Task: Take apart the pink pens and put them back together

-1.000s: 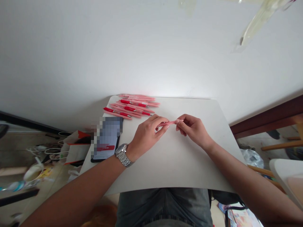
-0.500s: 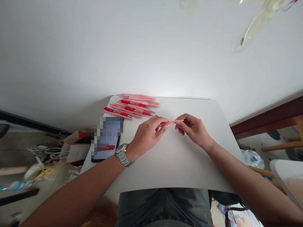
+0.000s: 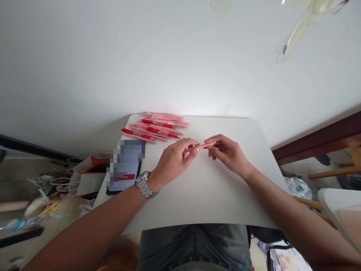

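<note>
Both my hands hold one pink pen just above the middle of a small white table. My left hand, with a silver watch on its wrist, pinches the pen's left end. The fingers of my right hand are closed on its right end. A pile of several pink and red pens lies at the table's far left corner, apart from both hands.
A phone lies on the table's left edge by my left wrist. A white wall stands right behind the table. Bags and clutter sit on the floor to the left; wooden furniture and a chair are to the right.
Both hands have stayed on the pen with only small finger shifts. The view has drifted slightly.
</note>
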Demonstrator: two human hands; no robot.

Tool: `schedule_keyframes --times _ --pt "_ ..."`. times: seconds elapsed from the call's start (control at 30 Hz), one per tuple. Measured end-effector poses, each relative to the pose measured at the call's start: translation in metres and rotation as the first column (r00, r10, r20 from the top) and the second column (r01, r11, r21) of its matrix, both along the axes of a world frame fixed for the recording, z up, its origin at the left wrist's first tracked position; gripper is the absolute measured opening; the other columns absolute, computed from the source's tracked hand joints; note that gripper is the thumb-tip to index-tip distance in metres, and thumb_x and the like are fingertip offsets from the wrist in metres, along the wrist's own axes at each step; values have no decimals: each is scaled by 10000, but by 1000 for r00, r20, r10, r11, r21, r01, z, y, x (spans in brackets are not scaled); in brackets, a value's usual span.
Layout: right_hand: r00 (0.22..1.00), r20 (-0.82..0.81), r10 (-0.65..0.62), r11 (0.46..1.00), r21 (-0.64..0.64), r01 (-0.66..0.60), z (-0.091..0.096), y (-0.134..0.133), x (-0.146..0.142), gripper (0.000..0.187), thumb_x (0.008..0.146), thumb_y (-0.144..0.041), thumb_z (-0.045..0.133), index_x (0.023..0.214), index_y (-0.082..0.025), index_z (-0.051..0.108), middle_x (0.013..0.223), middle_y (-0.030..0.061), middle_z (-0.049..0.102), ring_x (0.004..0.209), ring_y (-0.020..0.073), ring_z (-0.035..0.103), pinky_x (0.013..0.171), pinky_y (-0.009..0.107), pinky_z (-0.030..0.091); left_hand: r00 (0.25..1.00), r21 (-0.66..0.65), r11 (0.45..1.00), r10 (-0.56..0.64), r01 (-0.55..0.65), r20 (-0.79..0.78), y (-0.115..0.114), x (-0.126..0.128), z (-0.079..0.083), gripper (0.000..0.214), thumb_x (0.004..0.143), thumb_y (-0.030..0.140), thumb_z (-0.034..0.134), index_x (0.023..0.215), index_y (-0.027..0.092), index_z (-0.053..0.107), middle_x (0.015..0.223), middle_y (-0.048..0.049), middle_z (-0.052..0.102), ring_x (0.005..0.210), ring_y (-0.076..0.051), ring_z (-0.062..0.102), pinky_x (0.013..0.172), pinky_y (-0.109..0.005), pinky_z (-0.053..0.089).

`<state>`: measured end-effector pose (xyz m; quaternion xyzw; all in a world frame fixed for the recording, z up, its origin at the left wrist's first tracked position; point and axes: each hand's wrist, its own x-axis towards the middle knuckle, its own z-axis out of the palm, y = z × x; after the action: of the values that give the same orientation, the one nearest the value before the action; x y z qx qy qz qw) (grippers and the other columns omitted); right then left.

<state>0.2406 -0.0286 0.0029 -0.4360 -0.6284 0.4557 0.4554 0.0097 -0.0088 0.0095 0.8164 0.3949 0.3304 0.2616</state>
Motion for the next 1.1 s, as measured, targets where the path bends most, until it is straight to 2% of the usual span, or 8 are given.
schedule_keyframes --times 0.13,0.27,0.47,0.53,0.8,1.1 --pt "1000 -8 12 1000 -20 -12 1 0 -1 278 973 -478 729 1129 -248 712 1019 55 721 751 164 682 632 337 604 1000 9 1000 0 0 -6 1 0 0 257 1082 437 551 1112 239 712 989 -28 740 825 -152 671 704 -246 514" --pt "1000 -8 -22 997 -68 22 2 -1 0 370 965 -520 728 1201 -239 680 1029 65 745 718 154 673 612 320 588 1000 21 1000 16 -15 -20 2 0 -3 217 1072 419 579 1094 240 699 998 -22 732 845 -152 670 727 -251 518" --pt "995 55 -80 992 -96 85 7 0 1 397 956 -591 707 966 -195 713 854 65 765 626 143 625 540 291 527 999 57 998 14 -12 -37 1 0 -3 123 1054 330 609 1096 244 686 994 -19 723 861 -152 676 739 -255 525" --pt "994 69 -90 990 -99 97 8 -1 1 392 959 -585 706 941 -193 712 824 60 760 607 139 614 542 294 526 999 51 999 15 -13 -38 1 0 -2 99 1044 312 623 1086 244 681 991 -17 721 865 -153 680 738 -255 530" --pt "998 6 -60 997 -45 60 1 0 1 301 963 -491 743 1069 -212 696 930 64 753 676 151 647 578 311 547 999 36 999 20 -18 -41 2 0 -3 156 1072 365 580 1088 243 675 976 -12 714 846 -150 672 718 -256 519" --pt "998 38 -55 998 -41 57 0 -1 1 316 964 -506 734 1090 -221 676 996 58 718 702 145 657 592 305 554 999 50 999 7 -5 -36 3 -1 -3 113 1060 330 614 1078 239 678 1002 -12 701 929 -155 682 760 -253 512"
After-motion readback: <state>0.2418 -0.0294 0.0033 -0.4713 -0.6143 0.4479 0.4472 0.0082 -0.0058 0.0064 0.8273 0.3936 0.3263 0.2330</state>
